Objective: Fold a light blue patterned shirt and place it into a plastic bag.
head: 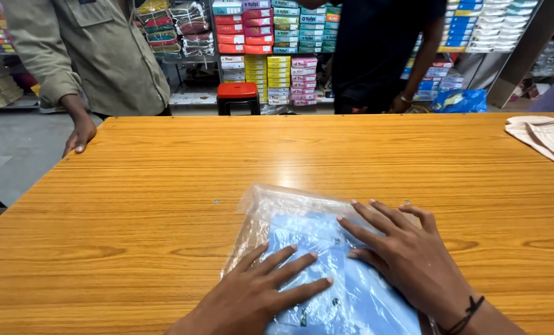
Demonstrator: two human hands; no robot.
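A folded light blue shirt [308, 236] in a clear plastic bag lies on the wooden table [239, 161] near its front edge. My left hand [258, 291] rests flat on the bag's lower left part, fingers spread. On the bag's right side my right hand [407, 254] presses down flat, fingers apart, a dark cord around its wrist. Neither hand grips anything.
A person in an olive shirt stands at the far left corner, one hand [78, 133] on the table edge. Another person in dark clothes [376, 49] stands behind the table. A beige folded cloth [543, 139] lies at the right edge. Shelves of boxes and a red stool [238, 96] fill the background.
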